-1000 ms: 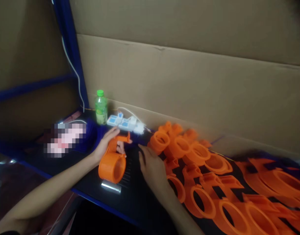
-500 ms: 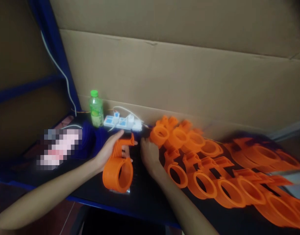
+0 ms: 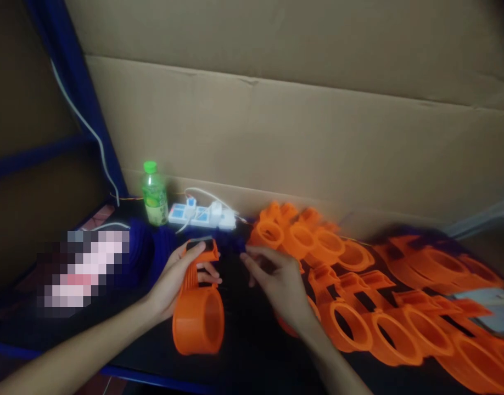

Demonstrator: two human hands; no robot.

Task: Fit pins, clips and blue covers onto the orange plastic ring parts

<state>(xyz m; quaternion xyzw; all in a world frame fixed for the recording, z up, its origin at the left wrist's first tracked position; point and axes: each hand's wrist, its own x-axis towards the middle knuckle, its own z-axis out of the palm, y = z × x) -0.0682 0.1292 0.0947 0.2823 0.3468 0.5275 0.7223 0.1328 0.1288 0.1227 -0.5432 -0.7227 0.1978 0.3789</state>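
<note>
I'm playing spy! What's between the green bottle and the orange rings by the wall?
In the head view: a white power strip with plugs.

No legible txt, btl label (image 3: pixel 157 213) blurred

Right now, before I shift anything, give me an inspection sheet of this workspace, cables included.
Surface: black tabletop with a blue front edge.
Job's things: orange plastic holder with a ribbed handle and round drum; similar orange ring-bodied plastic holders lie in rows to the right.
Clutter: green plastic bottle with a green cap, upright; pink patch at left, pixelated, unidentifiable.
Left grip: closed around the ribbed handle, thumb on top.
Right grip: fingertips drawn together; whether they hold anything cannot be told.
Cables: white cable hanging at left; white power strip with blue sockets, plugs in.
Surroundings: brown cardboard-like panel behind.
</note>
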